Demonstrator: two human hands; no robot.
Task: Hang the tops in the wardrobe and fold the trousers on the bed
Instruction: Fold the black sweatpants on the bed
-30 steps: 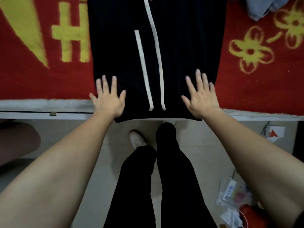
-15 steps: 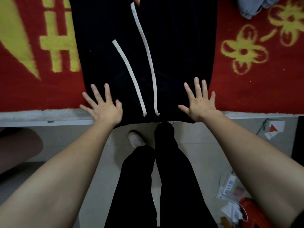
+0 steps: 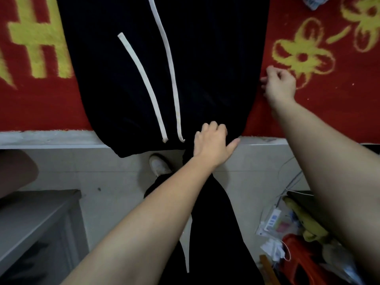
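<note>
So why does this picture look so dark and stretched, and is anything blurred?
Head view: dim, flat light swallows detail in the black trousers; the wide lens swells the forearms near the bottom edge; the right hand looks slightly soft, the left hand crisper; no glare.

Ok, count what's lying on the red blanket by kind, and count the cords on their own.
black trousers: 1
white cords: 2
grey-blue garment, mostly out of frame: 1
Total: 4
</note>
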